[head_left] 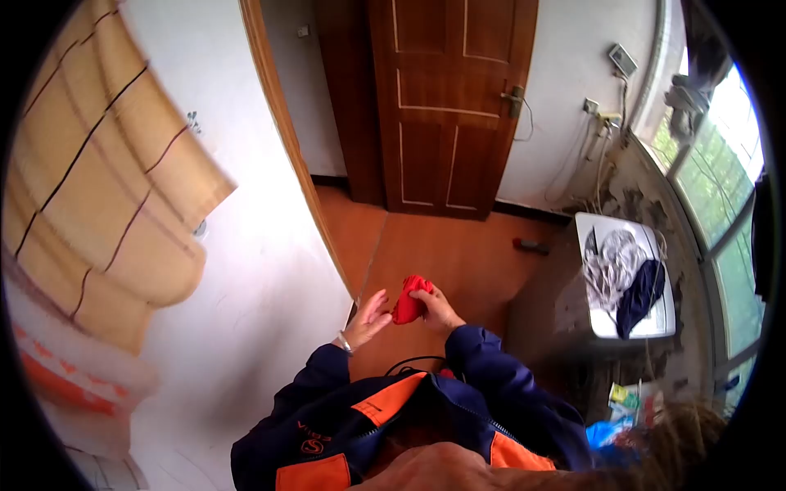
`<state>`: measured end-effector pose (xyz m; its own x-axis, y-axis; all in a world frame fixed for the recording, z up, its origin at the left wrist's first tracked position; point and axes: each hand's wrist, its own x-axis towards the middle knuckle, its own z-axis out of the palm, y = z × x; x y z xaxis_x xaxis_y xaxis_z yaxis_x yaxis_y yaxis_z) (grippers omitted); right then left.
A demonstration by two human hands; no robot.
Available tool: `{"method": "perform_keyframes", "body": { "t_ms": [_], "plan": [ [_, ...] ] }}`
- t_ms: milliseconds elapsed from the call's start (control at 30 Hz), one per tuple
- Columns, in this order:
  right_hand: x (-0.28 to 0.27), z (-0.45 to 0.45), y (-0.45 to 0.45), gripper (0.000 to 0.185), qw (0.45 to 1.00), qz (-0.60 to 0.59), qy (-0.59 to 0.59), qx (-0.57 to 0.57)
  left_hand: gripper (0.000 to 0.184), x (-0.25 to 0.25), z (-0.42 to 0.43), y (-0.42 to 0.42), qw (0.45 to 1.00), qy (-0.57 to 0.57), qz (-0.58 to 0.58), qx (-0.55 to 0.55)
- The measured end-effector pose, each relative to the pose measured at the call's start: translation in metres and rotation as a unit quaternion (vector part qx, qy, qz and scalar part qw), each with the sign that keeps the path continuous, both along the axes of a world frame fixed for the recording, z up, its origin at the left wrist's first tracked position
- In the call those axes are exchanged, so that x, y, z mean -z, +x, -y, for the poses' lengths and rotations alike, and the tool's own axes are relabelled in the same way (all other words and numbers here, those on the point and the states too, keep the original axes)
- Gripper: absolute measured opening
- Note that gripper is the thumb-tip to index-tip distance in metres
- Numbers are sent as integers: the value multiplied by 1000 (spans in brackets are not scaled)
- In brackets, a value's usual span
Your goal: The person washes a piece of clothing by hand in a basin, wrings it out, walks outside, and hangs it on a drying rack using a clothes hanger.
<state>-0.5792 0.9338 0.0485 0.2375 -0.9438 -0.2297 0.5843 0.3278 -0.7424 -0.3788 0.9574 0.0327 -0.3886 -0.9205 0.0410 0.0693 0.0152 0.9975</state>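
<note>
In the head view, a bunched piece of red cloth [408, 302] is held in front of my body, above the reddish floor. My right hand [438, 308] grips it from the right, with the thumb lying across its front. To the left of the cloth is my left hand [369, 320], its fingers apart and its palm turned toward the cloth. The left fingertips come close to the cloth's edge; I cannot tell whether they touch it. A pale bracelet [344, 343] circles my left wrist. What kind of cloth item it is does not show.
At the right stands a white-topped appliance [602, 329] with grey and dark clothes [622, 274] on it. A brown door [454, 106] is ahead. A checked curtain [106, 164] hangs at the left, beside a white wall [254, 270]. A dark object [530, 245] lies on the floor.
</note>
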Motion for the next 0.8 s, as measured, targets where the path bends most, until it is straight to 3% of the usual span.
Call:
{"method": "perform_keyframes", "body": {
  "t_ms": [33, 67, 133, 200, 300, 367, 400, 433, 533, 567, 633, 667, 700, 767, 800],
  "plan": [
    [1, 15, -2, 33, 1000, -29, 10, 6, 60, -3, 18, -17, 995, -98, 5, -2],
    [0, 31, -6, 34, 999, -46, -12, -13, 60, -14, 32, -32, 995, -101, 7, -11],
    [-8, 56, -9, 35, 1000, -4, -6, -27, 64, -34, 60, -59, 961, -234, 143, -29],
    [-36, 83, -25, 33, 997, 51, 19, -46, 66, -33, 91, -84, 959, -221, 157, -84],
    [-31, 137, -45, 38, 989, 69, -9, -134, 67, -18, 135, -104, 948, -200, 164, -184],
    [-40, 160, -52, 44, 983, 36, -14, -181, 61, -20, 155, -111, 930, -183, 179, -265],
    [-42, 171, -53, 47, 981, 34, -29, -189, 53, -28, 165, -112, 955, -110, 89, -261],
    [-46, 185, -52, 49, 979, 35, -47, -195, 53, -31, 177, -111, 951, -110, 92, -273],
    [-54, 234, -74, 51, 966, 51, -75, -244, 41, -48, 212, -107, 926, 77, -220, -296],
    [-54, 251, -79, 52, 960, 51, -74, -264, 41, -45, 225, -102, 924, 73, -219, -305],
    [-52, 283, -76, 49, 966, 83, -61, -238, 38, -37, 250, -91, 879, 224, -319, -276],
    [-48, 300, -73, 48, 944, 169, -33, -282, 34, -32, 264, -87, 889, 254, -288, -250],
    [-48, 320, -68, 47, 912, 251, -6, -323, 34, -28, 283, -87, 888, 247, -293, -252],
    [-38, 351, -45, 45, 885, 282, 37, -368, 31, -9, 323, -95, 861, 256, -424, -118],
    [-31, 368, -35, 44, 879, 290, 57, -374, 31, 18, 341, -95, 857, 294, -395, -152]
  ]
}}
